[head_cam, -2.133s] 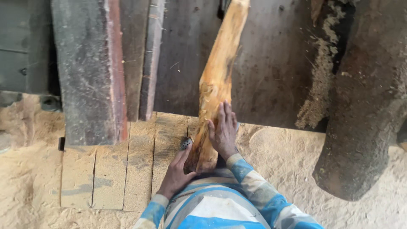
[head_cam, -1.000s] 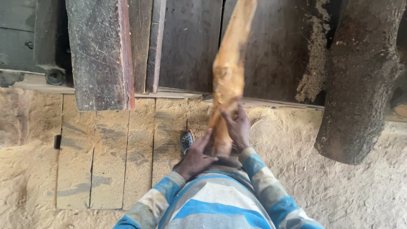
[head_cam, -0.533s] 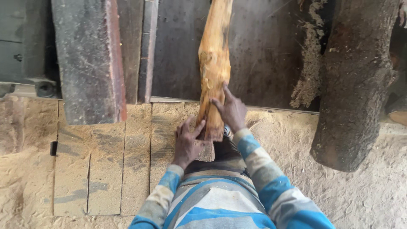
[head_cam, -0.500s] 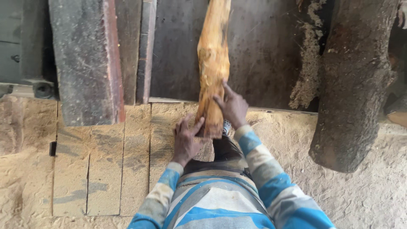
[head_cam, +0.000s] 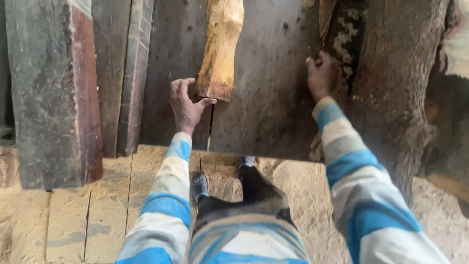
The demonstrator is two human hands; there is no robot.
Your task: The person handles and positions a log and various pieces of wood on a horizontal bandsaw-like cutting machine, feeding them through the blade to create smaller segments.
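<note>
- On the far left a thick dark plank [head_cam: 46,93] with a reddish edge lies on the counter [head_cam: 273,98] and sticks out over the floor [head_cam: 68,215].
- Just beside it lie two thin dark boards [head_cam: 131,73], close together.
- The floor is made of pale wood planks, and sawdust covers it on the right.
- The left hand [head_cam: 185,105] is open, with the fingers spread. Its thumb touches the near end of the orange log [head_cam: 221,49]. The hand does not grip the log.
- The orange log is peeled and pale yellow-brown. It lies on the grey counter and points away from the person, out of the top of the view.
- Below the counter edge you can see the person's two feet in grey shoes [head_cam: 200,185] with holes, on the floor.
- Both sleeves have blue, white and grey stripes.
- The right hand [head_cam: 320,73] is well apart from the left hand. Its fingers are curled at the edge of the rough bark, next to a dark gap. I cannot tell if it is gripping anything.
- On the right is a big trunk [head_cam: 395,88] with rough brown bark. It reaches down over the sawdust.
</note>
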